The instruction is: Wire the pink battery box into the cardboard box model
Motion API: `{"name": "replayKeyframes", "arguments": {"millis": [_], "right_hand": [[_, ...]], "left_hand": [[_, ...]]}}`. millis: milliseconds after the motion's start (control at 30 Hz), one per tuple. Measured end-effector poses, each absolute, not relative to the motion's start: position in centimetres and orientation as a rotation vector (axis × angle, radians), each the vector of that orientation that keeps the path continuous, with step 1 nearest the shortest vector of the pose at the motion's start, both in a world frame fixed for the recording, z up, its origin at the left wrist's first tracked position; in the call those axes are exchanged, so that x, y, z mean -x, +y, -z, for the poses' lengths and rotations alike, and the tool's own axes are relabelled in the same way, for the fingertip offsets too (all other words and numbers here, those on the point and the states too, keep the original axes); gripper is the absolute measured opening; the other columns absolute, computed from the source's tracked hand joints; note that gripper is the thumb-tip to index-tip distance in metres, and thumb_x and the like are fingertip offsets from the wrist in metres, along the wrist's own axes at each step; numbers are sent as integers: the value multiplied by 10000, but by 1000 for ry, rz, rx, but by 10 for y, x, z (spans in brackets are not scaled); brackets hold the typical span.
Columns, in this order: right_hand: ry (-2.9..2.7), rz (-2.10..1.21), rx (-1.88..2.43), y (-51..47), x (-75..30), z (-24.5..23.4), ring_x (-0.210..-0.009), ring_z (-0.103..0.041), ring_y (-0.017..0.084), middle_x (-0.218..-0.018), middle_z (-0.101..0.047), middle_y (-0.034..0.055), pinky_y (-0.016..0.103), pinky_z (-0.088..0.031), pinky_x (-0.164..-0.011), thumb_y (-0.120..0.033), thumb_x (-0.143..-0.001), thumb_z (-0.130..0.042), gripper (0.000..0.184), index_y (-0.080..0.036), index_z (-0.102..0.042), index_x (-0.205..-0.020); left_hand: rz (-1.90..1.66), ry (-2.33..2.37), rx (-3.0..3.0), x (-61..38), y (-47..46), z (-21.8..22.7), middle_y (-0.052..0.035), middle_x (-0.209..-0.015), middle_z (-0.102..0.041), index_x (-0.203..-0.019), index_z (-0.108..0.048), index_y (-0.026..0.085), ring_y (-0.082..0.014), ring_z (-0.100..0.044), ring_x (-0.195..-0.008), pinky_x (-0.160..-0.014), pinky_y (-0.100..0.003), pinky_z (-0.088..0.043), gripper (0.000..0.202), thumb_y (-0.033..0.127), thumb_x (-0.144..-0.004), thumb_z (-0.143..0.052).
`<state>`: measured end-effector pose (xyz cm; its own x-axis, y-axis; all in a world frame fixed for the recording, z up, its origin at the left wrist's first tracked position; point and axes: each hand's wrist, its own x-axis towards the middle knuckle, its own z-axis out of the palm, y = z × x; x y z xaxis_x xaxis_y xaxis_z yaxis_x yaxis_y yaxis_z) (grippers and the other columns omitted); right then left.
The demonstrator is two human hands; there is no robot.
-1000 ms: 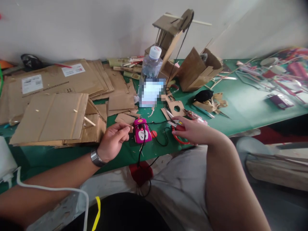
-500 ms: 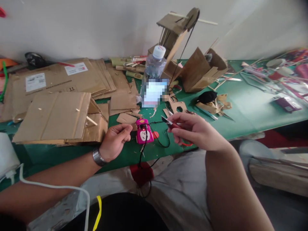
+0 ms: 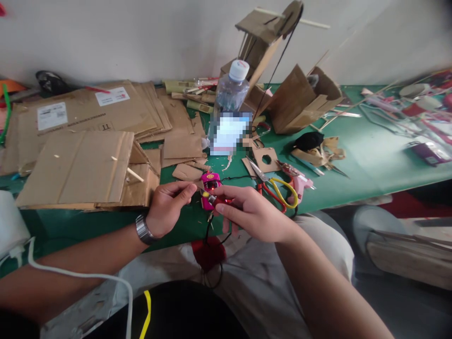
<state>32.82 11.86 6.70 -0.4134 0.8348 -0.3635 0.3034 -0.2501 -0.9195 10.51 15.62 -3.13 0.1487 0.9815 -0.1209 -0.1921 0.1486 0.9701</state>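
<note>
At the near edge of a cluttered green table (image 3: 353,155), your 2 hands meet over a small pink plastic gadget (image 3: 211,181) trailing thin black wires (image 3: 207,226). Your left hand (image 3: 169,207) comes in from the left with thumb and forefinger pinched tight together beside the gadget's left side; whatever lies between them is too small to tell. Your right hand (image 3: 254,214) is closed around a small red-handled tool with a metal tip (image 3: 218,201). The red-handled tool's long axis runs roughly left to right, and its tip points left toward the pinched fingers, close in front of the gadget. The gadget lies just beyond both hands, between them, and the left fingertips and the tool tip stand about equally near it.

To the right of the right hand rest a pair of scissors with red and yellow handles (image 3: 278,190) and a pink glue gun (image 3: 300,182). Flat brown cardboard sheets (image 3: 77,165) are piled to the left, and a clear plastic water bottle with a white cap (image 3: 231,92) stands behind.
</note>
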Motion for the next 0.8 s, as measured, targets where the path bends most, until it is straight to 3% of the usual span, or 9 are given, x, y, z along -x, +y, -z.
{"name": "replayKeyframes", "arguments": {"millis": [367, 500, 700, 800], "right_hand": [[-1277, -1920, 1245, 117, -322, -58, -576, -712, 133, -847, -668, 2, 196, -565, -432, -478, -1017, -651, 369, -202, -650, -1261], [-1283, -1908, 1236, 117, -321, -58, -549, -680, 111, -861, -663, -1, 191, -550, -424, -469, -1018, -649, 351, -193, -643, -1234], [-1491, -1776, 1282, 120, -322, -60, -575, -644, 92, -925, -672, 18, 187, -513, -448, -441, -1039, -622, 377, -187, -631, -1318], [-1570, -1734, 1301, 120, -323, -59, -587, -639, 111, -859, -673, 12, 211, -520, -475, -436, -1048, -606, 397, -187, -624, -1357]], "left_hand": [[-1110, 1012, -1047, -104, 156, 33, 9, -599, -609, -856, -815, 198, -134, -547, -599, -594, -289, -450, 355, 535, -779, -897], [-1106, 992, -1027, -105, 156, 30, 25, -566, -555, -828, -798, 198, -124, -521, -584, -595, -290, -444, 346, 529, -791, -892], [-1091, 857, -859, -113, 156, 14, 72, -498, -406, -687, -704, 180, -70, -369, -512, -555, -257, -383, 400, 510, -763, -919], [-1078, 820, -799, -115, 157, 10, 83, -484, -360, -618, -633, 170, -56, -330, -497, -538, -237, -372, 442, 467, -756, -929]]}}
